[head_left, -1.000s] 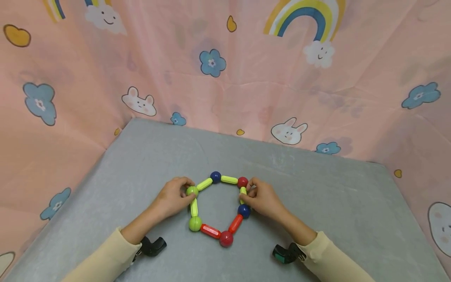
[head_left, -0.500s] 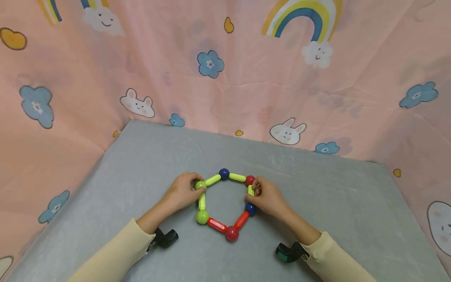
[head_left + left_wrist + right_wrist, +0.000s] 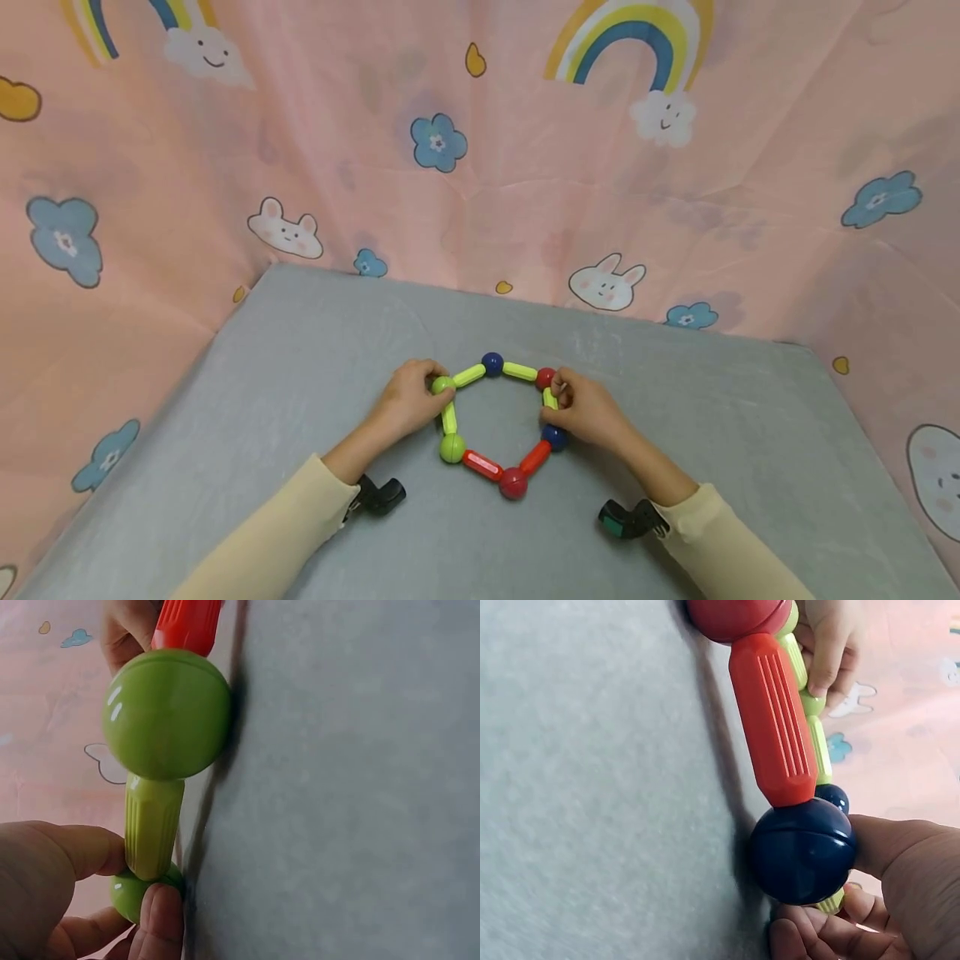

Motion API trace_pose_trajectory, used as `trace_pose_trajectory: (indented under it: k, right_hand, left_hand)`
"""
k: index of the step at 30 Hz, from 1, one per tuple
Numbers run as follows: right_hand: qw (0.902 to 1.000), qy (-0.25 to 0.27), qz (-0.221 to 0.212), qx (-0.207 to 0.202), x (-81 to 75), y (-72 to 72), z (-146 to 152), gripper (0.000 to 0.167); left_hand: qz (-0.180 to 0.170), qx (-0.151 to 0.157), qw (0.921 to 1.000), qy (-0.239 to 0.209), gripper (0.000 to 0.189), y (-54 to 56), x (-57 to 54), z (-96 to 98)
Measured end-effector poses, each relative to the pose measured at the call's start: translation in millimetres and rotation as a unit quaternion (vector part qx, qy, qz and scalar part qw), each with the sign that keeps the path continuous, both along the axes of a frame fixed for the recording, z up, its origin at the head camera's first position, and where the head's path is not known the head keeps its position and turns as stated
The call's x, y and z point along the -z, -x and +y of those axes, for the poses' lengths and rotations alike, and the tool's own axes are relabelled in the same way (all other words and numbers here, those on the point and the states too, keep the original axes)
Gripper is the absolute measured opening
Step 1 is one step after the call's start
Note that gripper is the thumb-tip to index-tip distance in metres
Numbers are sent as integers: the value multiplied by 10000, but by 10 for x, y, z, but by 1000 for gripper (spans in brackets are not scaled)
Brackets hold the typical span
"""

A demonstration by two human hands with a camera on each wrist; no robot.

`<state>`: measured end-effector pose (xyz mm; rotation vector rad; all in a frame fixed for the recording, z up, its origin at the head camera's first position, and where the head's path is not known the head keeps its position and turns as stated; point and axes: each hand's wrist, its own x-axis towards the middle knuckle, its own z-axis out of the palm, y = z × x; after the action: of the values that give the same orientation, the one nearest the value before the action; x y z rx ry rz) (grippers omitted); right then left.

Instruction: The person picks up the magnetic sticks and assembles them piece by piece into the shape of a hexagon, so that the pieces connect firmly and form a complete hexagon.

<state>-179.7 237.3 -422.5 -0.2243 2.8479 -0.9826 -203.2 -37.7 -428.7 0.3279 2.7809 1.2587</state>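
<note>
A closed six-sided ring of magnetic balls and rods lies flat, close over the grey table. My left hand [image 3: 408, 398] pinches the far-left green ball [image 3: 443, 385], thumb on the near side. Below it sits the near-left green ball [image 3: 166, 712], large in the left wrist view. At the ring's other side, my right hand [image 3: 588, 410] grips the yellow-green rod [image 3: 550, 398] between the far-right red ball [image 3: 546, 378] and a blue ball [image 3: 802, 851]. Two red rods [image 3: 482, 465] meet at the near red ball [image 3: 513, 483]. Another blue ball [image 3: 492, 364] marks the far corner.
The grey tabletop [image 3: 337, 325] spreads around the ring. Pink printed cloth [image 3: 510, 208] hangs behind it and along both sides. Black wrist cameras [image 3: 382, 497] are strapped by each cream sleeve [image 3: 273, 529], low over the table.
Both hands have shifted the whole ring to the right and slightly away, keeping the same holds. Its shape stays the same. The head view has turned a little.
</note>
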Motion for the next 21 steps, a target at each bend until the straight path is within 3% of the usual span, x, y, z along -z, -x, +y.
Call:
trace_pose_trajectory:
  k: [13,21]
  right_hand:
    - [9997,-3,26,243,-24,66,39,27]
    - [9988,26,-197,438,-26,69,33,29]
  left_hand:
    - [88,52,9999,-52,28,215,-6,71]
    - [56,74,10000,-19,32,256,9,74]
